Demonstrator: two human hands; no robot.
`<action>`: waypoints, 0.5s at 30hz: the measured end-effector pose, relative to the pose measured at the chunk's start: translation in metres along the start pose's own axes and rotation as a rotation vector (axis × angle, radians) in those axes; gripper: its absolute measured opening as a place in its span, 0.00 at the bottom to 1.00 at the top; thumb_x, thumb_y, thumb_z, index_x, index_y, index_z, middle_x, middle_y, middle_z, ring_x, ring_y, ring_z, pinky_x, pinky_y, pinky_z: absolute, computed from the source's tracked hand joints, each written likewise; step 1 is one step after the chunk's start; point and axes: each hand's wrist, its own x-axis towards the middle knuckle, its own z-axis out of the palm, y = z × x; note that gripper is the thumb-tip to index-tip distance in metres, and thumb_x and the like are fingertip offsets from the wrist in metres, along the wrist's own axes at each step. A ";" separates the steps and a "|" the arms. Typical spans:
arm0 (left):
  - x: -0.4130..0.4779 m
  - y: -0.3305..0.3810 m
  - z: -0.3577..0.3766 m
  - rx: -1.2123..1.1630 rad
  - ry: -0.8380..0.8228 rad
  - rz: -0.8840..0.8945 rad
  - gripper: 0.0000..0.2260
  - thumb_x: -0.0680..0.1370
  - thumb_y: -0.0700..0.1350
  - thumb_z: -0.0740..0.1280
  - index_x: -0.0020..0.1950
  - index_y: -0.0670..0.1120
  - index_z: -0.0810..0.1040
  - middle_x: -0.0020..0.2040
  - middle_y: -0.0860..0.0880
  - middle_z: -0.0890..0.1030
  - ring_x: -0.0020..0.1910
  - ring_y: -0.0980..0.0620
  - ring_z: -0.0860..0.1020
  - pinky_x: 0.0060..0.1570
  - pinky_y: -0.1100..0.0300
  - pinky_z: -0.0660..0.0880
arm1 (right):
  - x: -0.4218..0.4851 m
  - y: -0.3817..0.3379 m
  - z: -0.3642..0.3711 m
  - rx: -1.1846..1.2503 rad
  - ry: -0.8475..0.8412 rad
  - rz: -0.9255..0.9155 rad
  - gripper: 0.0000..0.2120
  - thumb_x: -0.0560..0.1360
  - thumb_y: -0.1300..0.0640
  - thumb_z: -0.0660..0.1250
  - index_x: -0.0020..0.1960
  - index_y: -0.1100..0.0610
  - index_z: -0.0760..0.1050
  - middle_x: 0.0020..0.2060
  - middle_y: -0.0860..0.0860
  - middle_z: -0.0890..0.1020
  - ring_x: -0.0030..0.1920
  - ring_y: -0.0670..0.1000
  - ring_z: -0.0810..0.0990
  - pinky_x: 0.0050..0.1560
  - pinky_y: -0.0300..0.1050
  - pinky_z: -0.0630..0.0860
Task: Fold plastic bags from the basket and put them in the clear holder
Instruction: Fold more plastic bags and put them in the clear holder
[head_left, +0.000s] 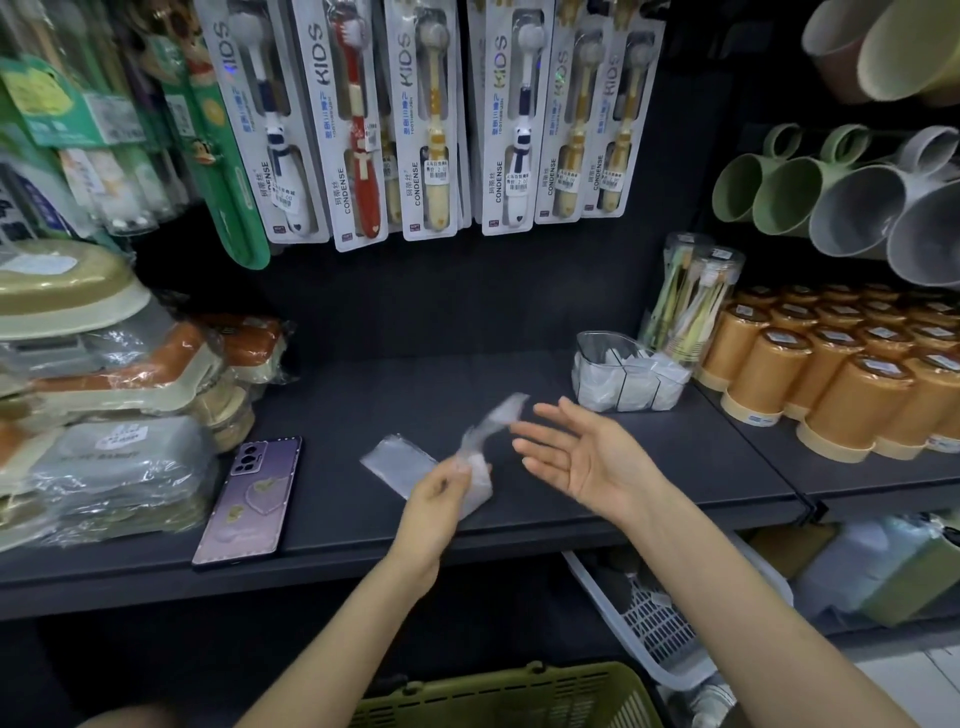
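In the head view, the plastic bag (400, 460) lies on the dark shelf (415, 384), left of the clear holder (592, 353) and nearer the person, likely so the shelf serves as a folding surface. The left hand (441, 493) pinches the bag, with one blurred flap raised toward the holder. The right hand (582, 457) is between bag and holder, fingers spread, palm up, holding nothing, seemingly ready to take the flap. White folded bags (631, 387) already fill the holder. The green basket (519, 696) sits well below it.
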 end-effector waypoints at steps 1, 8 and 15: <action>0.008 0.000 -0.004 -0.118 0.000 -0.112 0.12 0.82 0.47 0.61 0.62 0.48 0.78 0.57 0.51 0.82 0.58 0.55 0.78 0.60 0.64 0.71 | 0.006 0.003 0.002 -0.059 0.021 -0.034 0.11 0.81 0.55 0.60 0.57 0.61 0.74 0.45 0.60 0.84 0.36 0.55 0.85 0.32 0.44 0.81; 0.021 0.008 -0.027 -0.676 -0.030 -0.390 0.16 0.83 0.41 0.57 0.69 0.35 0.69 0.62 0.36 0.78 0.61 0.41 0.77 0.56 0.51 0.75 | 0.036 0.056 0.021 -0.600 0.129 -0.046 0.07 0.77 0.60 0.67 0.54 0.61 0.77 0.40 0.55 0.80 0.27 0.49 0.78 0.26 0.39 0.76; 0.017 0.010 -0.029 -0.726 -0.103 -0.352 0.14 0.83 0.39 0.57 0.64 0.33 0.72 0.54 0.35 0.81 0.50 0.41 0.82 0.48 0.50 0.80 | 0.048 0.067 0.023 -0.682 0.157 -0.052 0.04 0.76 0.60 0.69 0.47 0.61 0.77 0.33 0.54 0.78 0.22 0.44 0.73 0.20 0.36 0.64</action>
